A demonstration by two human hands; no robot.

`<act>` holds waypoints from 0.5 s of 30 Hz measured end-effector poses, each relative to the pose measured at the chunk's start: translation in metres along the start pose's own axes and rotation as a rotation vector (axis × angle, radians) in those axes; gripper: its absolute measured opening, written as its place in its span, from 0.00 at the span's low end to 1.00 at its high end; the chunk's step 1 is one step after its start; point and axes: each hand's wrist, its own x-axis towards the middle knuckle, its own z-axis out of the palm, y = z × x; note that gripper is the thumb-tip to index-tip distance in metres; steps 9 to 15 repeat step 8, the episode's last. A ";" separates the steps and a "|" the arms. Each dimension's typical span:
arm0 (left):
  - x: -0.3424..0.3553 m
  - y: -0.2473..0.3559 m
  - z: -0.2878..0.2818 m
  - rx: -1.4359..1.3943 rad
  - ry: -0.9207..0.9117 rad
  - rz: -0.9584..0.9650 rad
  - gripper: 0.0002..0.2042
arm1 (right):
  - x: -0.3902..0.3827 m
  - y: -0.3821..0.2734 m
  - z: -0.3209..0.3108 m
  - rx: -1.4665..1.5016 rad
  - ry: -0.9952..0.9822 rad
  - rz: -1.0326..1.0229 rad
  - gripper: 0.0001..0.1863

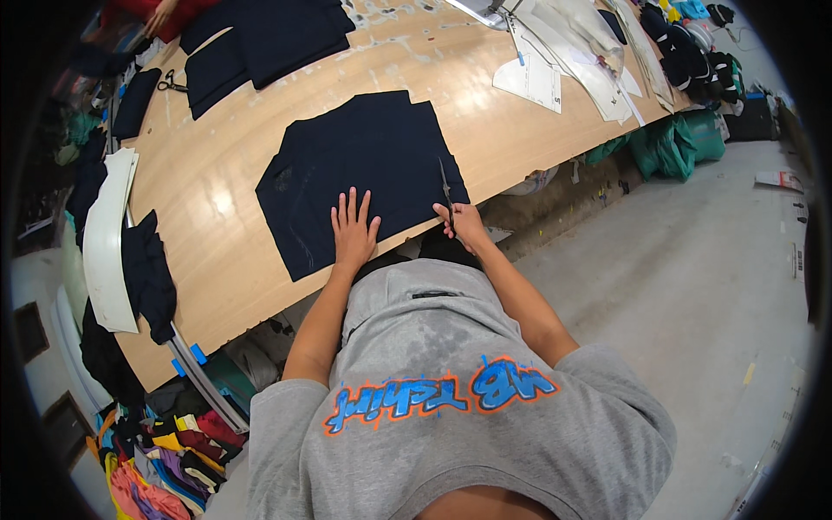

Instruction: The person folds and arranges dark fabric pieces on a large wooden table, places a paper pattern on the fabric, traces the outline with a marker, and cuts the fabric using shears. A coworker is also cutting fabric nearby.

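A dark navy piece of fabric (373, 160) lies flat near the front edge of the wooden table (221, 199), with faint chalk-like lines on its left part. My left hand (354, 232) rests on the fabric's near edge, fingers spread and pressing flat. At the fabric's right side, my right hand (464, 224) is closed round the handles of a pair of scissors (447, 186). Their blades point away from me and lie over the fabric near its right edge. Whether the blades are apart is hard to see.
Dark folded fabric (277, 48) and black-handled scissors (172, 83) lie at the far left, by another person's hand (160, 17). White pattern pieces (533, 82) cover the far right. A curved white sheet (111, 243) stands at the left edge; colourful cloth (165, 464) is heaped below.
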 end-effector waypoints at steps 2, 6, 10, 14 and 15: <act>0.000 0.001 0.000 0.003 0.006 0.009 0.34 | 0.000 0.000 -0.001 0.007 -0.008 -0.004 0.26; -0.001 -0.003 0.006 0.021 0.009 0.003 0.35 | 0.005 -0.002 -0.004 0.014 -0.033 0.020 0.26; 0.000 -0.004 0.011 0.042 0.025 0.010 0.36 | 0.011 0.002 -0.007 -0.006 -0.026 0.048 0.26; 0.000 -0.004 0.011 0.042 0.025 0.010 0.36 | 0.011 0.002 -0.007 -0.006 -0.026 0.048 0.26; 0.000 -0.004 0.011 0.042 0.025 0.010 0.36 | 0.011 0.002 -0.007 -0.006 -0.026 0.048 0.26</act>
